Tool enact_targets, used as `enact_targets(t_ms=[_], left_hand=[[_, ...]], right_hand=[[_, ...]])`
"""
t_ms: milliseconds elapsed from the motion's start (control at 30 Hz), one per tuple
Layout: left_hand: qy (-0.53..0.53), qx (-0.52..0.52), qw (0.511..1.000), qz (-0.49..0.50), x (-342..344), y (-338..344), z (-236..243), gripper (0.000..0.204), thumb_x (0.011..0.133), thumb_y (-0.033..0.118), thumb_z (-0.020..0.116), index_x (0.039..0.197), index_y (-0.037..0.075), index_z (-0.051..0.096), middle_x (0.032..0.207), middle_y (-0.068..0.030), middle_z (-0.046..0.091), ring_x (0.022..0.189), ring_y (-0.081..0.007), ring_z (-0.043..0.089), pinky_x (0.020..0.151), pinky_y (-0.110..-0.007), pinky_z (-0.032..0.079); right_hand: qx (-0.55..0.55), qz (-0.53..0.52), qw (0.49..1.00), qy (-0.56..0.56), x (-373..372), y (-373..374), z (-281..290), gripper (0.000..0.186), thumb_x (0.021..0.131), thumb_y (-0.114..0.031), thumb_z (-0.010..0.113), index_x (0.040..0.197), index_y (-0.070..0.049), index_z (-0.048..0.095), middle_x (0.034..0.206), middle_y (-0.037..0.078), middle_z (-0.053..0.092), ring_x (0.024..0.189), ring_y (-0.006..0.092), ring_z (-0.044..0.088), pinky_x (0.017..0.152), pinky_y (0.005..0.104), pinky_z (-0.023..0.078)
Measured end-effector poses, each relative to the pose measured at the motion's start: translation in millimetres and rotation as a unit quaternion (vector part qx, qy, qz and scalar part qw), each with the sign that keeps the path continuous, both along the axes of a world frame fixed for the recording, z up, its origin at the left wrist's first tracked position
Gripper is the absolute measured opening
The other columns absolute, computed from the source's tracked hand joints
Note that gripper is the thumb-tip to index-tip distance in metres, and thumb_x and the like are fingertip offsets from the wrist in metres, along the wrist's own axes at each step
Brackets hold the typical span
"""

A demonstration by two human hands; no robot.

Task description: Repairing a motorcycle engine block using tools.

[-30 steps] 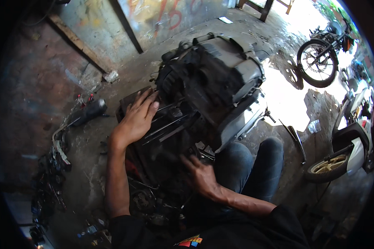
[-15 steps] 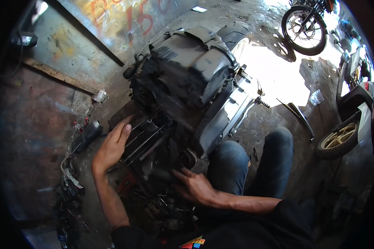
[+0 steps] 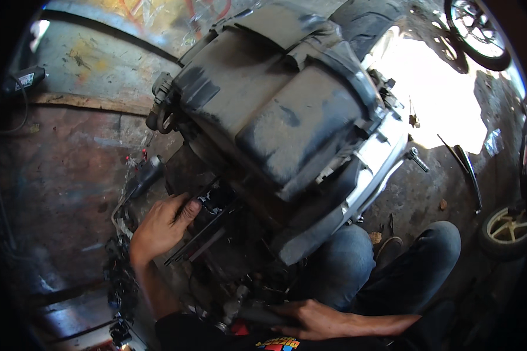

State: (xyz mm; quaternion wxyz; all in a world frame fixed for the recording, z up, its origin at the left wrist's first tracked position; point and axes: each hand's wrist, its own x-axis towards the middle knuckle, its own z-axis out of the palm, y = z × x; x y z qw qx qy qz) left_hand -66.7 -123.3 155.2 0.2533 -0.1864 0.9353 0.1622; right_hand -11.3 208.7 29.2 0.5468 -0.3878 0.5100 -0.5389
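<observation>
A motor scooter's rear body (image 3: pixel 275 99), scuffed grey-black plastic, stands in front of me. Beside its dark lower frame, my left hand (image 3: pixel 161 231) is closed, its thumb against the bent fingers; a thin dark bar (image 3: pixel 208 186) juts from the grip toward the scooter. Whether that bar is loose or part of the frame is unclear. Low near my lap, my right hand (image 3: pixel 316 319) wraps round the dark handle of a hammer (image 3: pixel 234 305), whose metal head points left. Thin parallel metal strips (image 3: pixel 202 238) lie between the hands, on the scooter's near side.
At left, a cable and loose dark parts (image 3: pixel 120 281) lie on the floor near a black cylinder (image 3: pixel 149 174). A metal wall with a wooden beam (image 3: pixel 93 103) stands beyond. My knees (image 3: pixel 348 266) are close to the scooter's right side. Long tools (image 3: pixel 468 169) and a wheel (image 3: pixel 505 231) are farther right.
The view has moved closer to the scooter. My left hand has gone from flat fingers to a closed grip. My right hand has drawn back toward my lap with the hammer.
</observation>
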Motion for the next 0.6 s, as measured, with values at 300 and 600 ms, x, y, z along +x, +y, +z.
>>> enact_targets(t_ms=[300,600], left_hand=[[-0.027,0.028,0.999,0.005,-8,0,2,0.07,0.099,0.061,0.047,0.11,-0.007,0.061,0.085,-0.0258,0.065,0.084,-0.0433,0.066,0.074,-0.046,0.05],[-0.022,0.073,0.996,0.041,-13,7,9,0.071,0.098,0.063,0.048,0.11,-0.006,0.062,0.08,-0.0228,0.067,0.081,-0.0395,0.068,0.073,-0.042,0.052]], right_hand=[[-0.061,0.101,0.982,-0.15,-35,19,3,0.054,0.095,-0.025,0.068,0.139,0.002,0.053,0.122,0.03,0.063,0.105,0.044,0.065,0.087,0.0449,0.054],[-0.064,0.125,0.969,-0.203,-33,20,-5,0.045,0.096,-0.022,0.067,0.132,0.003,0.057,0.109,0.029,0.066,0.094,0.0407,0.068,0.078,0.0452,0.054]])
